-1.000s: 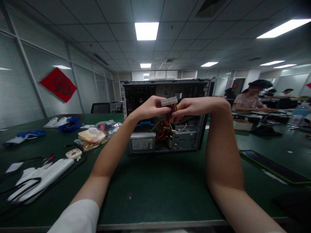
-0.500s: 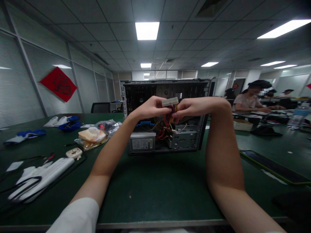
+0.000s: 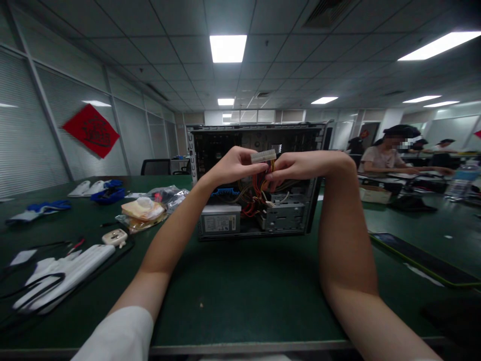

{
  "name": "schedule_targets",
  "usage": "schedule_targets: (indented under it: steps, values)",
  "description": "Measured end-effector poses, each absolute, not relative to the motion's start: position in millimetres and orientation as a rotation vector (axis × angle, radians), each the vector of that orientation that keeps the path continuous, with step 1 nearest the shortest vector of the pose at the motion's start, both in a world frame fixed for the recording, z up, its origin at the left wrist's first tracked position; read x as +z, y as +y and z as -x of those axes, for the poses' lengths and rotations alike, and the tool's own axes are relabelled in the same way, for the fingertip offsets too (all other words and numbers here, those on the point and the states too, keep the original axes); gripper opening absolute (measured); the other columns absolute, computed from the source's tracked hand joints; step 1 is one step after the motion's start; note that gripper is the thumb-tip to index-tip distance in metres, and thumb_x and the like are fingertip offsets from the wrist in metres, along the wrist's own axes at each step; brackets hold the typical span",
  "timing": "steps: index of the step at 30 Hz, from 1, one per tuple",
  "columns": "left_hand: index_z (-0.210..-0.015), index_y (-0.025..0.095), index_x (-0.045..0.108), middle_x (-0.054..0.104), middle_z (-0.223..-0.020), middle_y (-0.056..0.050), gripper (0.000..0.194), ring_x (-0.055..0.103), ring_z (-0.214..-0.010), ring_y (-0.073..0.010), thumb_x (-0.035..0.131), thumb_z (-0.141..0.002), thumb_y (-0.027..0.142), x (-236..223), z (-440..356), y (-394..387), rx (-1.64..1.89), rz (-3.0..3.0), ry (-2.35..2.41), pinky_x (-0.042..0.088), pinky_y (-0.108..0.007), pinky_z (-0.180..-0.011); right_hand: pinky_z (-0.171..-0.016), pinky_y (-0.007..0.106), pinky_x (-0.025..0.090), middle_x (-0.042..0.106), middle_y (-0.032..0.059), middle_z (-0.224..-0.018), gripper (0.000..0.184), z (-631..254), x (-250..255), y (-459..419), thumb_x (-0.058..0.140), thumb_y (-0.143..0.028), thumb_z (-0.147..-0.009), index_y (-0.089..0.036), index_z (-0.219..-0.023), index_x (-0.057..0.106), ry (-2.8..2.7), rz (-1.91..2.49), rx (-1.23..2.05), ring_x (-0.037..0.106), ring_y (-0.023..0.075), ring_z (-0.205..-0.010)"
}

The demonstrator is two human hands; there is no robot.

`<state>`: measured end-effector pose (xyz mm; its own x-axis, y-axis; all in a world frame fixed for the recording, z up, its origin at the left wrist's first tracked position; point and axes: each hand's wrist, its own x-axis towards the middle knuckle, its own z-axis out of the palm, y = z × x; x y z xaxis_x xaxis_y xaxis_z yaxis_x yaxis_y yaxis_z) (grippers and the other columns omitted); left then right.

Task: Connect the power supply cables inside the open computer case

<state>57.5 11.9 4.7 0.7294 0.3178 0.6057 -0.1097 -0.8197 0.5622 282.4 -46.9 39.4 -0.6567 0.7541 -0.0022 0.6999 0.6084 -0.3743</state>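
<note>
An opened computer case (image 3: pixel 255 127) stands on the green table, its inside facing me. In front of it my left hand (image 3: pixel 237 164) pinches a long white power connector (image 3: pixel 263 156) between thumb and fingers. My right hand (image 3: pixel 292 166) is closed on the bundle of red, yellow and black power cables (image 3: pixel 258 186) just below that connector. The cables run down into the case. At the lower left of the case sits a power supply (image 3: pixel 221 220) with a label, and a metal drive cage (image 3: pixel 285 216) is at the lower right. Blue slots (image 3: pixel 225 191) show behind my left wrist.
On the left lie a plastic bag (image 3: pixel 145 208), a white power strip (image 3: pixel 75 273) with black cords, a plug adapter (image 3: pixel 114 237) and blue-and-white gloves (image 3: pixel 39 210). A dark flat tray-like object (image 3: pixel 424 256) is at right. A person (image 3: pixel 391 153) sits beyond, near a water bottle (image 3: pixel 460 180).
Both hands stay on the connector and its cables, with only slight finger shifts. In the background, another person's head has come up at right.
</note>
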Motion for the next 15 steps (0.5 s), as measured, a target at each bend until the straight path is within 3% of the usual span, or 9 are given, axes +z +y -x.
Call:
schedule_targets:
  steps: [8,15]
  values:
    - [-0.07,0.015,0.059,0.046,-0.062,0.006,0.013,0.036,-0.056,-0.0059,0.063,-0.077,0.024,9.4,-55.9,0.0,1.159,-2.618,0.25,0.026,-0.02,-0.051,-0.089,0.036,0.057,0.083,0.0104,-0.097,0.061,-281.9,40.0,-46.9,0.068,-0.071,-0.09,-0.014,-0.105,0.085,-2.66,1.173,0.547,0.076,0.0269,-0.095]
    - [-0.072,0.014,0.063,0.049,-0.062,0.005,0.026,0.041,-0.057,-0.0073,0.066,-0.083,0.037,6.5,-59.8,7.8,0.972,-2.481,0.167,0.031,-0.022,-0.053,-0.087,0.037,0.057,0.082,0.0102,-0.093,0.06,-283.4,40.3,-47.7,0.068,-0.073,-0.089,-0.016,-0.099,0.084,-2.643,1.214,0.524,0.076,0.0287,-0.097]
